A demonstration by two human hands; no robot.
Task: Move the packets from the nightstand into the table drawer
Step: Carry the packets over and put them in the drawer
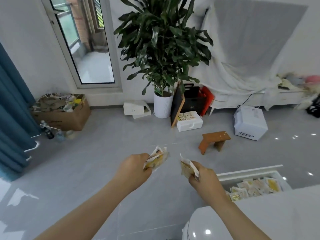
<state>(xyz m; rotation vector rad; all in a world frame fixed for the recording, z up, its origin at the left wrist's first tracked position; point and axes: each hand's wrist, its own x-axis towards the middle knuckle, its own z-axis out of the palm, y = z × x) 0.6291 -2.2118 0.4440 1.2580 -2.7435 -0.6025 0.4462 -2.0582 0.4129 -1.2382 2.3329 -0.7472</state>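
Left hand point(133, 166): fingers point(143, 155) curled tight round a small bunch of yellow-and-white packets point(158, 158), which fan out of the fist toward 1 o'clock.
Right hand point(203, 178): curled too, gripping a second bunch of packets point(187, 168) by the lower edge, with the tops poking up toward 11 o'clock.
Why both are loaded: probably to save trips, one bunch per hand.
Table drawer point(249, 171): pulled open at 4 o'clock in the view, just right of the right hand and lower, under the edge of the white surface point(285, 208).
Already in it: a layer of stored packets point(256, 187) lying flat across the bottom.
Nightstand: not in view.
Stage: I'd call it the carry, nearly at the drop, with both bunches over the floor and neither yet over the drawer.
Next move: the right hand sits closer, so it likely swings toward 4 o'clock, clears the front rim and loosens.
Risk: those loosely fanned packets look slippery, and one could slide out short of the rim.
Backdrop: potted plant point(162, 49) at 12 o'clock, wooden stool point(214, 139) at 2 o'clock.
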